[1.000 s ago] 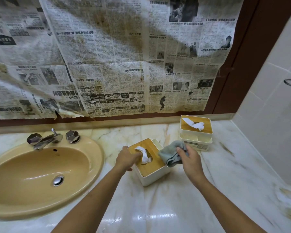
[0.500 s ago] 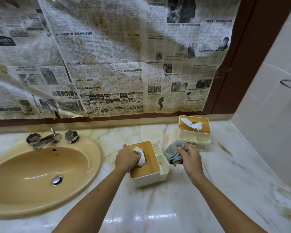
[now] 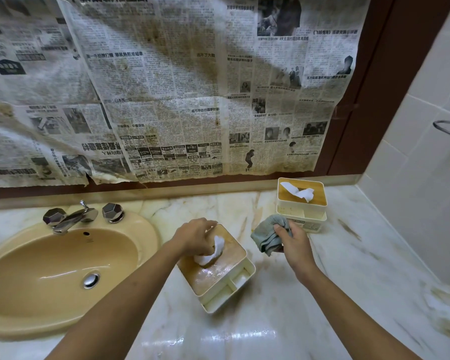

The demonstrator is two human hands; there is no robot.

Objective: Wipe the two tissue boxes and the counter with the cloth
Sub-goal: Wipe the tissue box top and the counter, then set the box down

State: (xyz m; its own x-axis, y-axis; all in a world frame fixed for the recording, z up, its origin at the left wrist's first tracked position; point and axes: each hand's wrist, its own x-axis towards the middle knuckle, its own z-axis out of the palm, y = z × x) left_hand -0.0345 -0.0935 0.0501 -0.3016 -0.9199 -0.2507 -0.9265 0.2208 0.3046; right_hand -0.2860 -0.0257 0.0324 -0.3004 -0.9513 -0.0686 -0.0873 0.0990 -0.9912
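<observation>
I see my left hand (image 3: 196, 236) on top of the nearer tissue box (image 3: 218, 275), fingers curled down over the wooden lid at its far-left end and gripping it there. A white tissue (image 3: 210, 252) sticks up from the slot, just beside the thumb. I cannot tell whether the fingers also catch the tissue. The box sits askew on the marble surface (image 3: 270, 315), its long side running diagonally and its open white side compartments facing toward me and to the right. I cannot tell whether its base lies flat.

My right hand (image 3: 294, 242) is clamped on the grey-green cloth (image 3: 266, 236), which is bunched in the fingers and hangs out to the left of the fist. The cloth is in the gap between the two boxes, apart from the nearer one and close to the lower left corner of the farther one. I cannot tell whether it touches the surface.

The farther tissue box (image 3: 302, 206) stands upright near the back of the surface, towards the right corner. It has a wooden lid, a second tissue (image 3: 298, 192) poking out and a white tray section at its base.

To the left, a tan sink (image 3: 50, 268) is set into the surface, with a chrome tap (image 3: 73, 216) at its back rim. Stained newspaper (image 3: 166, 87) covers the wall behind. A pale tiled wall (image 3: 426, 157) closes the right side.
</observation>
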